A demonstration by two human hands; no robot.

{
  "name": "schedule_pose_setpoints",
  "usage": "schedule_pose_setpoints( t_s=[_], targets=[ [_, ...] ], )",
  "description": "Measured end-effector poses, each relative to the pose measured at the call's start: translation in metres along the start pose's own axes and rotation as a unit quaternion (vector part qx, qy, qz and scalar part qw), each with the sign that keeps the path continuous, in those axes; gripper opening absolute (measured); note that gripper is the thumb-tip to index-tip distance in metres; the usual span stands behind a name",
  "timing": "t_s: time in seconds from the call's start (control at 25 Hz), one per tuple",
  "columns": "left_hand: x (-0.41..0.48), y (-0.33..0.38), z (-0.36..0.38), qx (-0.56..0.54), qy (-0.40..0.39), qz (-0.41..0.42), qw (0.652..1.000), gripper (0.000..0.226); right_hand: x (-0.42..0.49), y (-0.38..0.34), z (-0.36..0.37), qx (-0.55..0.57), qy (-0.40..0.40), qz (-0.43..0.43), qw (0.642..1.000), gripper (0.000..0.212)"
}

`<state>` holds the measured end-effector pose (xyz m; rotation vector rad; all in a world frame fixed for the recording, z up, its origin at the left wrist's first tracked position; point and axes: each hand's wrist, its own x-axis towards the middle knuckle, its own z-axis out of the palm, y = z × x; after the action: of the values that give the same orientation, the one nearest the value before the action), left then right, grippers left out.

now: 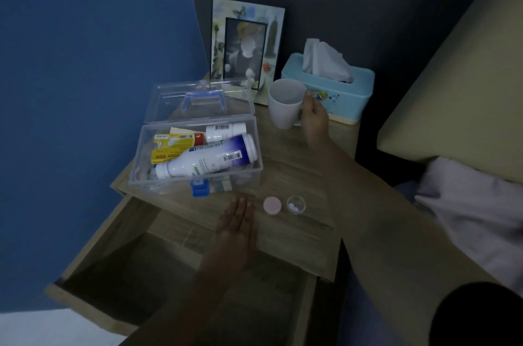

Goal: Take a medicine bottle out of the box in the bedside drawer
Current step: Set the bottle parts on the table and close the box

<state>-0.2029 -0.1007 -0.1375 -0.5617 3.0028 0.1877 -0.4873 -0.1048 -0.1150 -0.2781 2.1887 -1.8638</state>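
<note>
Gripping the white cup [284, 106], right hand [314, 113]; left hand [237, 228] flat.

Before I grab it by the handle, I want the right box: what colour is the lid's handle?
Blue handle, clearest in the head view.

Yellow medicine carton [169, 155] in the clear box [195, 176]: the print reads upside down, "…stan 500"; the first letters are cut off by the bottle lying over it.

Large white-and-purple bottle [209, 160]: a barcode sticker near its wide end, digits too small to read. Side lettering in blue and green shows only fragments, not legible as words.

Small white bottle [225, 132] behind: barcode only, unreadable.

Second yellow-red pack [181, 139]: barcode, rest illegible.

Tissue box [336, 94]: cartoon picture, no readable words.
</note>
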Motion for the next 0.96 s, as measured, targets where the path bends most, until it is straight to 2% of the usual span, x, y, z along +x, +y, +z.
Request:
schedule_pose_setpoints(
  t_s=[0.08, 0.2, 0.28, 0.4, 0.52, 0.6, 0.8, 0.96],
  targets=[
    [-0.001, -0.007, 0.007, 0.049, -0.046, 0.012, 0.998, 0.06, -0.004, -0.003, 0.006, 0.073, 0.039, 0.029, 0.996, 0.038],
    [0.002, -0.005, 0.006, 0.058, 0.004, 0.04, 0.997, 0.055, -0.013, -0.009, 0.001, 0.163, 0.098, 0.045, 0.981, 0.036],
    [0.001, -0.002, 0.003, 0.032, -0.012, 0.035, 0.999, 0.066, -0.029, -0.01, -0.01, 0.188, 0.101, 0.029, 0.977, 0.026],
    [-0.001, -0.001, 0.0, -0.026, -0.001, 0.031, 0.999, 0.073, -0.06, -0.008, -0.03, 0.179, 0.056, -0.002, 0.982, 0.02],
    [-0.004, 0.0, 0.004, -0.053, 0.02, 0.018, 0.998, 0.051, -0.086, 0.0, -0.044, 0.147, 0.032, -0.004, 0.989, 0.026],
    [-0.003, 0.003, 0.002, -0.045, 0.033, 0.008, 0.998, 0.047, -0.101, 0.007, -0.051, 0.112, 0.029, 0.002, 0.993, 0.029],
    [-0.004, -0.001, 0.007, -0.07, 0.039, 0.022, 0.997, 0.067, -0.123, 0.022, -0.058, 0.095, 0.031, 0.006, 0.995, 0.031],
    [-0.002, -0.001, 0.008, -0.052, 0.058, 0.003, 0.997, 0.05, -0.127, 0.024, -0.056, 0.073, 0.03, -0.003, 0.997, 0.03]
  ],
)
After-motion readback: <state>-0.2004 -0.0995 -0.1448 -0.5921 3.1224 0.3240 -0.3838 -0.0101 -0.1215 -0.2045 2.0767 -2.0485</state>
